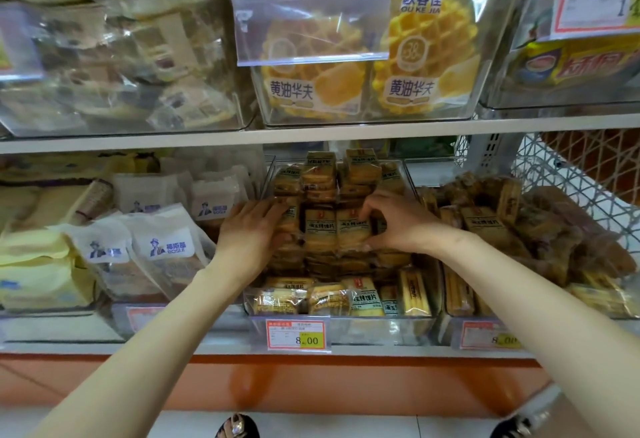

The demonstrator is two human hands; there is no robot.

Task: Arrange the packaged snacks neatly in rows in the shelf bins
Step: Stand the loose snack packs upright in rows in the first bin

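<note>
Brown toast-slice snack packs stand stacked in rows inside the clear middle bin on the lower shelf. My left hand presses flat against the left side of the stack. My right hand pinches one pack in the middle row between thumb and fingers. More packs lie flat at the bin's front, and two tall columns stand at its back.
White pastry bags and yellow packs fill the bin to the left. Loose brown packs pile in the right bin. Waffle packs sit on the upper shelf. A white wire basket is at far right. A price tag hangs in front.
</note>
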